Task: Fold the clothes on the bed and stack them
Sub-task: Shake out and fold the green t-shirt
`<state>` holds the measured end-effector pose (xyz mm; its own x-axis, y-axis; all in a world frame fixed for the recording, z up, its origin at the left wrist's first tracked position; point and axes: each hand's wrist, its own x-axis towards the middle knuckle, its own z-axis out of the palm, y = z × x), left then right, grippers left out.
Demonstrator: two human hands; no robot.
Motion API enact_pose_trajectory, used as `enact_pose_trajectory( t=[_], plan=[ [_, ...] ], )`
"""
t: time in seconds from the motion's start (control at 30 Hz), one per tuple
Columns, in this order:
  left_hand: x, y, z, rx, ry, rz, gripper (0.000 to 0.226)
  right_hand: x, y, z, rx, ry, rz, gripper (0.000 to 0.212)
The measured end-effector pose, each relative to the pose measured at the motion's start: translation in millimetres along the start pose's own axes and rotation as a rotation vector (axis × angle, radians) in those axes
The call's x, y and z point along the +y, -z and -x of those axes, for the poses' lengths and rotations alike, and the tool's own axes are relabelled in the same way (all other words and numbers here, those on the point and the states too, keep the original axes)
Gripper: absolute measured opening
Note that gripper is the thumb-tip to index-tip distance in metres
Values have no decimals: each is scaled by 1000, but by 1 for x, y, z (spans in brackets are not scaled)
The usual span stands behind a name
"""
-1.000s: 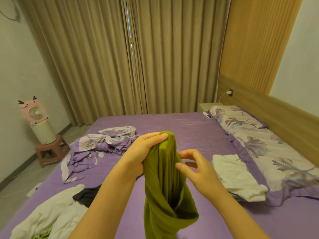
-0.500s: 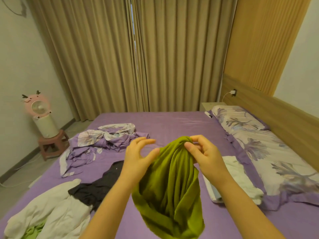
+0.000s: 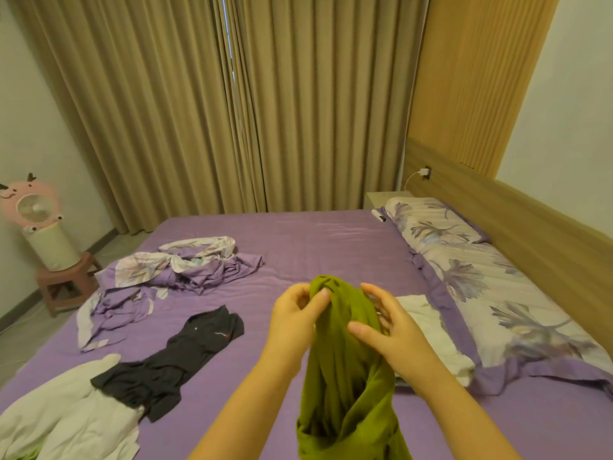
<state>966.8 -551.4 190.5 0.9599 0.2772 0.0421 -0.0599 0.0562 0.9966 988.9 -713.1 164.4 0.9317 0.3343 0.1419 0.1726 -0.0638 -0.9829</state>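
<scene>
Green garment held up bunched over the purple bed, hanging twisted between both hands w/ lower end out of frame. L hand pinching top edge btwn thumb & curled fingers; R hand gripping the other side, thumb pressed on front, fingers bent round the cloth. Black garment & white garment lying crumpled at L, folded white piece just beside the floral pillow at R.

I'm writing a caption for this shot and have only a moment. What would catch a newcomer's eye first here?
First the olive-green garment bunched and hanging in the near centre, held up by the left hand and the right hand at its top. Next, the purple bed with unfolded clothes on its left side: a dark garment partly over a white garment. Behind the right hand lies a folded white cloth beside the floral pillows.
</scene>
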Motion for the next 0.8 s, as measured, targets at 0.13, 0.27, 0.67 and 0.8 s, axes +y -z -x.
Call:
enact_pose_trajectory(
  t=[0.13, 0.27, 0.67, 0.8],
  plan=[
    [12, 2, -15, 21, 54, 20, 18, 20, 22, 3, 220, 51, -35, 32],
    [21, 0, -18, -8, 80, 27, 21, 17, 15, 2, 417, 201, 286, 24],
    [42, 71, -31, 212, -228, -352, 24, 5, -40, -7, 223, 136, 35, 14],
    [13, 108, -36, 263, -170, -624, 38, -21, -23, -29, 155, 151, 35, 12]
  ],
)
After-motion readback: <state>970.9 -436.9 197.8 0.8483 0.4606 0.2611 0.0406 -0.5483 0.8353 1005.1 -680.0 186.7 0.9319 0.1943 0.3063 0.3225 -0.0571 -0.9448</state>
